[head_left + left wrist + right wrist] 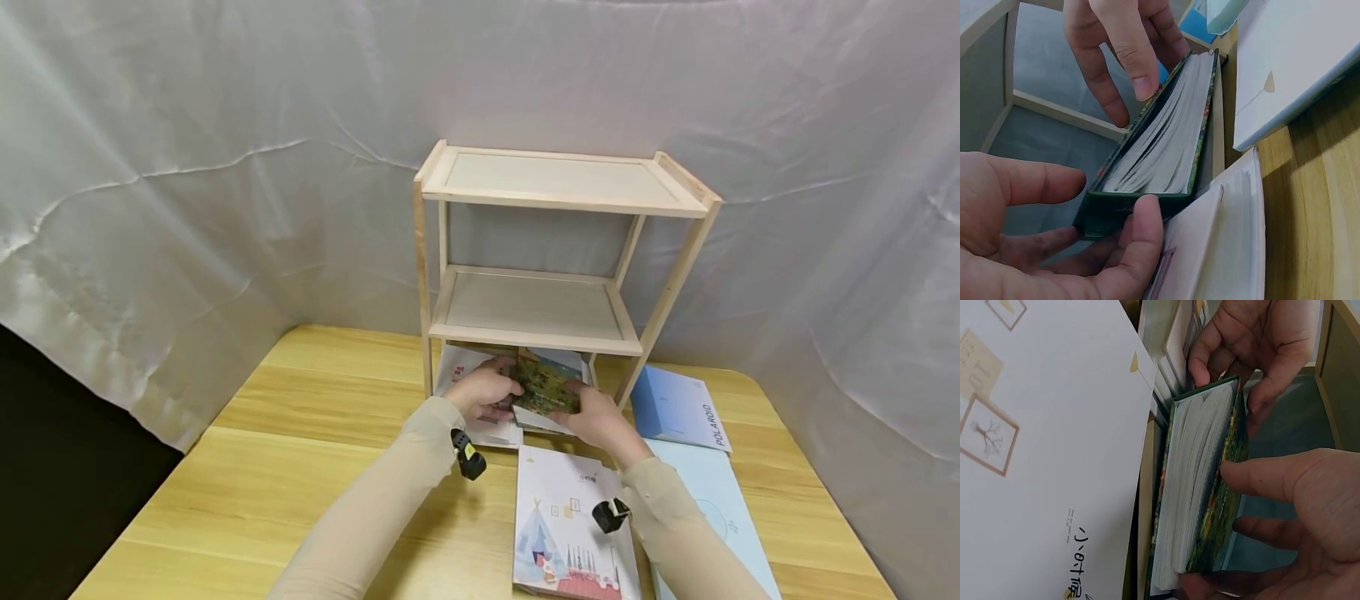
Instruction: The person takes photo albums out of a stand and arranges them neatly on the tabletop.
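Note:
A thick green book (542, 382) with a patterned painted cover and white page edges is held between both hands, low in the wooden shelf's bottom level. The left hand (483, 392) grips its dark green spine end, fingers and thumb about the edge, as the left wrist view shows. At the opposite end, the right hand (602, 419) has its thumb on the cover, with fingertips curled at the book's edge (1194, 487). Under the left hand lies a whitish book (456, 367), its page edges showing next to the green one. The green book looks tilted in both wrist views.
The pale wooden shelf (536, 342) has two upper boards over the hands. In front lies a white album with a tent drawing (558, 517). On the right are a blue POLAROID box (678, 408) and a light blue box (720, 492). Grey curtains (225, 167) enclose the wooden table (330, 400).

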`<control>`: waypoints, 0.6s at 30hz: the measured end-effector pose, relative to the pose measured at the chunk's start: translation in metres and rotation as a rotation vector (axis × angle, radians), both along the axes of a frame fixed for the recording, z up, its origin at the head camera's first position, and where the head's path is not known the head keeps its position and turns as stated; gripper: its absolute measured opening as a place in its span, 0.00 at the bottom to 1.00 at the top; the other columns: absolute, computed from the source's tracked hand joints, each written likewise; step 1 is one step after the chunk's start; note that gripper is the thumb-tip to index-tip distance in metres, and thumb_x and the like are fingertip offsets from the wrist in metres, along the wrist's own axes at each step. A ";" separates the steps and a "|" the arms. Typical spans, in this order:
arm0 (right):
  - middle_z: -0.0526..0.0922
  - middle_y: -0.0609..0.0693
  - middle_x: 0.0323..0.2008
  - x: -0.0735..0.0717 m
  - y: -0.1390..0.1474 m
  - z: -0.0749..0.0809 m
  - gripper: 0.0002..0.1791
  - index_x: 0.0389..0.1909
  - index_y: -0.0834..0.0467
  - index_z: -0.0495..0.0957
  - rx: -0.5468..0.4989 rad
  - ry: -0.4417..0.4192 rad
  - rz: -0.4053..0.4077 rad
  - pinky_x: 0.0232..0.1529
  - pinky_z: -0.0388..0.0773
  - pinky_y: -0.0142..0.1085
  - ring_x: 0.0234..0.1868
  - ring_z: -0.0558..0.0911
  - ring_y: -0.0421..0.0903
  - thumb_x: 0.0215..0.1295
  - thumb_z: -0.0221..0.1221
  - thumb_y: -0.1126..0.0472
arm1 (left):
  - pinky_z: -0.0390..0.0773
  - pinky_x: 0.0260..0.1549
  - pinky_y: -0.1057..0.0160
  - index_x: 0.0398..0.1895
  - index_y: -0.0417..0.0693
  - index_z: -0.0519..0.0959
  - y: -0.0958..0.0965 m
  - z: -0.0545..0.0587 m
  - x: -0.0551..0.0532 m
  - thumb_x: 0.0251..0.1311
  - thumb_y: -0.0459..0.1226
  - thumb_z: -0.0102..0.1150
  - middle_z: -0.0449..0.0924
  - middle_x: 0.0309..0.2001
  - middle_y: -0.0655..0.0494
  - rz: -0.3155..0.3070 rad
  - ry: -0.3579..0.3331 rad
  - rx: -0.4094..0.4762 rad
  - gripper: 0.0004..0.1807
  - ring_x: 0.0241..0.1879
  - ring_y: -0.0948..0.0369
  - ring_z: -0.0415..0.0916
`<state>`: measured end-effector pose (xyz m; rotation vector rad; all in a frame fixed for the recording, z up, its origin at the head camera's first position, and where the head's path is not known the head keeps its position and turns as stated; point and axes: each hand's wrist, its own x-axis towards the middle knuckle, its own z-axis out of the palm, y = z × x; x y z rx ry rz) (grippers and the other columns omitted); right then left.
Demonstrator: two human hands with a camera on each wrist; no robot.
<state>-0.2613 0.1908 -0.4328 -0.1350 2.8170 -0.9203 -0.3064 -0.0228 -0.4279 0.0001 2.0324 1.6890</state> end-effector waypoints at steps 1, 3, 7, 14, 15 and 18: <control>0.69 0.69 0.77 0.000 0.000 0.000 0.39 0.80 0.64 0.65 -0.002 0.000 0.000 0.73 0.72 0.65 0.76 0.70 0.72 0.76 0.65 0.50 | 0.88 0.40 0.56 0.85 0.57 0.59 0.000 0.000 0.000 0.73 0.30 0.57 0.70 0.44 0.47 0.000 -0.001 0.001 0.40 0.38 0.55 0.74; 0.69 0.69 0.77 0.000 0.000 0.001 0.39 0.80 0.64 0.65 -0.005 0.001 -0.002 0.73 0.73 0.65 0.76 0.69 0.72 0.77 0.64 0.50 | 0.87 0.38 0.57 0.85 0.59 0.60 0.000 0.001 0.000 0.73 0.29 0.57 0.69 0.40 0.48 0.000 0.001 0.005 0.39 0.35 0.56 0.72; 0.68 0.69 0.78 0.000 0.000 0.000 0.39 0.82 0.62 0.62 -0.024 0.004 -0.017 0.72 0.73 0.66 0.76 0.70 0.72 0.78 0.63 0.51 | 0.87 0.37 0.57 0.84 0.60 0.60 -0.003 0.001 0.001 0.74 0.30 0.57 0.70 0.43 0.47 0.002 0.012 0.030 0.39 0.35 0.57 0.71; 0.72 0.73 0.72 -0.002 0.000 -0.004 0.40 0.83 0.57 0.58 -0.075 0.025 -0.061 0.64 0.79 0.65 0.69 0.77 0.72 0.77 0.64 0.53 | 0.89 0.38 0.55 0.85 0.62 0.58 -0.008 0.000 -0.002 0.74 0.32 0.59 0.74 0.44 0.46 -0.001 0.008 0.084 0.40 0.33 0.56 0.75; 0.73 0.73 0.72 -0.002 0.000 -0.004 0.40 0.83 0.57 0.59 -0.077 0.027 -0.064 0.62 0.80 0.64 0.68 0.78 0.71 0.77 0.64 0.53 | 0.89 0.38 0.55 0.85 0.62 0.58 -0.009 -0.001 -0.002 0.74 0.32 0.59 0.73 0.41 0.46 -0.005 0.006 0.084 0.40 0.32 0.56 0.75; 0.72 0.72 0.73 -0.003 0.001 -0.006 0.39 0.83 0.56 0.60 -0.087 0.027 -0.074 0.61 0.81 0.63 0.67 0.78 0.70 0.77 0.64 0.54 | 0.90 0.37 0.55 0.85 0.62 0.57 -0.010 -0.002 -0.003 0.74 0.33 0.61 0.72 0.37 0.48 -0.011 0.008 0.094 0.41 0.32 0.56 0.75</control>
